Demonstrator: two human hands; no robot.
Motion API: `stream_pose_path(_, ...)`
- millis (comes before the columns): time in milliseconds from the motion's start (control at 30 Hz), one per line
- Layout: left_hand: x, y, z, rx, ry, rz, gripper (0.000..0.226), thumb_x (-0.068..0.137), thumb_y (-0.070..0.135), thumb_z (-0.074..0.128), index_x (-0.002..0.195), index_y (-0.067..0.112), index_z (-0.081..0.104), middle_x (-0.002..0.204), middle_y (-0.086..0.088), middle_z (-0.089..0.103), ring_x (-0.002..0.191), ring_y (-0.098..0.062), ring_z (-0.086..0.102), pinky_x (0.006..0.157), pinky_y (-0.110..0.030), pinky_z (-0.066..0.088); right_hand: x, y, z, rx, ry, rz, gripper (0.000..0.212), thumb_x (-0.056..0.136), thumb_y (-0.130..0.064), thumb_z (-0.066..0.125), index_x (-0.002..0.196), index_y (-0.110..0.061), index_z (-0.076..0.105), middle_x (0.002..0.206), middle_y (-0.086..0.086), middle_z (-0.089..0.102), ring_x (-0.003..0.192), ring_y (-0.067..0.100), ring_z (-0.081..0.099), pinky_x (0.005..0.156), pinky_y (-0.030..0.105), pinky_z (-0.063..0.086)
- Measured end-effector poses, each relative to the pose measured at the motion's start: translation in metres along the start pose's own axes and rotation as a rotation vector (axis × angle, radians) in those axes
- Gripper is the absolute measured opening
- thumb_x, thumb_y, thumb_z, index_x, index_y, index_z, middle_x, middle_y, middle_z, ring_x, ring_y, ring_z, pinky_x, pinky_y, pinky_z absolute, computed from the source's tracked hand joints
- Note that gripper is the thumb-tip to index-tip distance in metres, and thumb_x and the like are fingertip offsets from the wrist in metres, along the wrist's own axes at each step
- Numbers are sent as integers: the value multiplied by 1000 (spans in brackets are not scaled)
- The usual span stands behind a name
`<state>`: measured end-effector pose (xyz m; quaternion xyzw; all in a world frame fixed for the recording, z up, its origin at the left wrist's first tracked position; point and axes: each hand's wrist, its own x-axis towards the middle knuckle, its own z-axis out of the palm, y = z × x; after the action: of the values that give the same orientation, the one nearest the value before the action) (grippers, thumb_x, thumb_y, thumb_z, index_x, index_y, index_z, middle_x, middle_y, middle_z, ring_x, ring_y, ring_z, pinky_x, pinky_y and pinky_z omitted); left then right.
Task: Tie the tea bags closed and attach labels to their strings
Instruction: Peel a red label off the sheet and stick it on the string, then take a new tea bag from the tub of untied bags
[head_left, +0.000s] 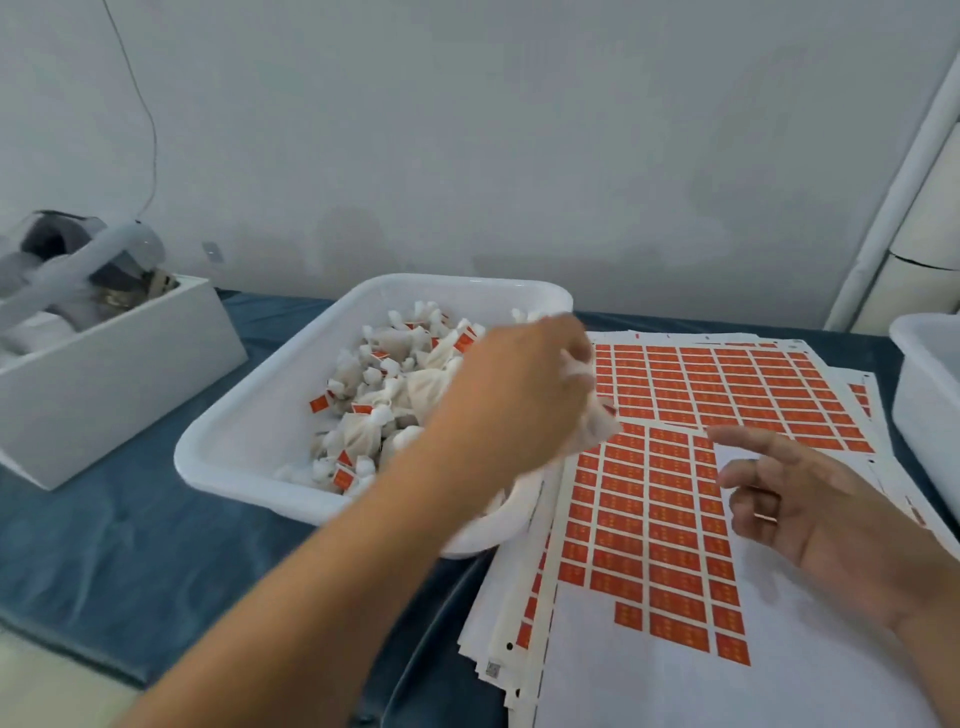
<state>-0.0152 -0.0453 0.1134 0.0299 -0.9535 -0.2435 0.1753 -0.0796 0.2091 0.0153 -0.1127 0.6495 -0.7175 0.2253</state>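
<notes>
over label sheets (675, 467) | left hand (519, 395) fingers hold tea bag (597, 421), long axis upright | right hand (795, 499) fingers wide

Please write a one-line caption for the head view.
Left hand holds a tea bag between tub and label sheets; right hand hovers open.

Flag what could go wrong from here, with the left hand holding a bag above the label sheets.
1. The left hand grips a white tea bag over the edge of the white tub; it could drop onto the label sheets rather than land in the tub.
2. The tub rests on the sheets' left edge, so pulling a sheet might shift it.
3. The right hand hovers open over the labels; it may brush one loose.
</notes>
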Motion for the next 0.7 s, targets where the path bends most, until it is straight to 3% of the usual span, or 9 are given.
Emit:
stream_pose_path(67, 5, -17, -24, 2, 12, -31, 8, 96, 32, 64, 104, 32, 64, 89, 15, 65, 73, -3, 61, 58, -20, 45, 0, 0, 2, -5, 56, -20, 53, 72, -61, 83, 117, -35, 73, 103, 15, 72, 79, 22, 72, 71, 29, 59)
stream_pose_path(133, 16, -34, -39, 29, 14, -68, 11, 92, 34, 66, 104, 32, 66, 86, 12, 67, 73, -6, 62, 59, -22, 45, 1, 1, 2, -6, 97, -25, 36, 83, -53, 72, 114, -35, 73, 102, 13, 73, 81, 22, 72, 71, 29, 59)
stream_pose_path(300, 48, -68, -41, 208, -77, -220, 25, 95, 37, 62, 117, 27, 64, 108, 5, 69, 105, -21, 64, 89, -35, 52, 6, 8, -4, -34, 140, -60, 31, 88, -50, 62, 111, -33, 74, 98, 11, 72, 80, 20, 73, 68, 26, 58)
stream_pose_path(367, 52, -71, -38, 399, -60, -230, 34, 99, 41, 56, 131, 28, 57, 124, 4, 65, 116, -23, 59, 86, -36, 47, 9, 11, -6, -47, 147, -65, 31, 87, -51, 62, 109, -33, 74, 97, 11, 71, 80, 20, 73, 68, 25, 58)
stream_pose_path(433, 49, -63, -34, 465, 45, -181, 37, 100, 42, 53, 135, 29, 52, 130, 1, 60, 115, -27, 59, 78, -36, 40, 11, 12, -7, -63, 159, -60, 33, 84, -53, 63, 106, -32, 75, 96, 9, 72, 81, 19, 73, 67, 24, 58)
stream_pose_path(567, 23, -15, -14, 269, 216, 72, 27, 99, 46, 55, 124, 36, 55, 117, 12, 64, 94, -17, 66, 72, -33, 44, 14, 17, -3, -184, 216, -47, 35, 87, -61, 62, 100, -31, 75, 92, 1, 75, 83, 16, 73, 71, 25, 58)
stream_pose_path(700, -16, 36, 37, 31, 95, 324, 17, 96, 61, 51, 108, 50, 55, 85, 31, 57, 67, 5, 58, 58, -14, 45, 18, 25, -4, -293, 461, -105, 27, 99, -50, 57, 88, -32, 74, 79, -8, 72, 72, 9, 69, 64, 19, 53)
